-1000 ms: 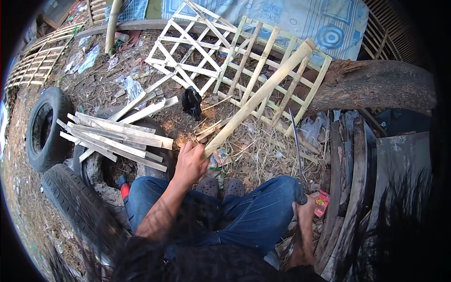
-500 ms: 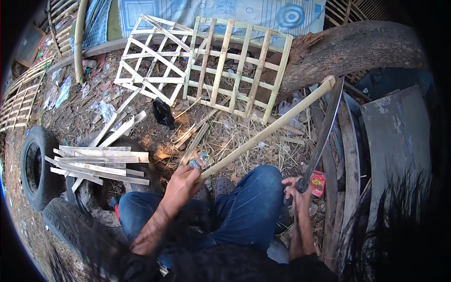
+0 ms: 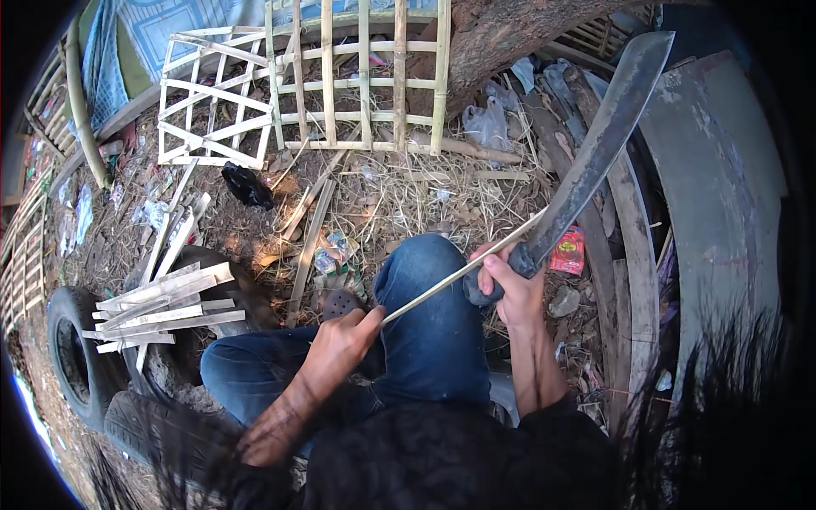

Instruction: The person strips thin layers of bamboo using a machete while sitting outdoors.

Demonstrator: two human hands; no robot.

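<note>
My left hand [image 3: 344, 340] is closed around the near end of a pale bamboo strip [image 3: 438, 287] in front of my bent knee. The strip runs up and to the right, its narrow edge toward me. My right hand [image 3: 517, 293] grips the dark handle of a machete [image 3: 602, 140], whose long, worn blade slants up to the right. The strip's far part passes by the fingers of my right hand and ends beside the base of the blade. Whether those fingers also pinch the strip I cannot tell.
Cut bamboo strips [image 3: 166, 308] lie piled on old tyres [image 3: 72, 344] at the left. Bamboo lattices [image 3: 361, 83] lean ahead, near a thick trunk [image 3: 501, 38]. Weathered planks [image 3: 633, 255] and a grey board [image 3: 722, 204] are at the right. A red packet [image 3: 568, 251] lies beyond my right hand.
My right hand has come up and left with the machete, bringing the blade's base to the strip. The strip has turned edge-on and slants lower. The whole view has shifted too.
</note>
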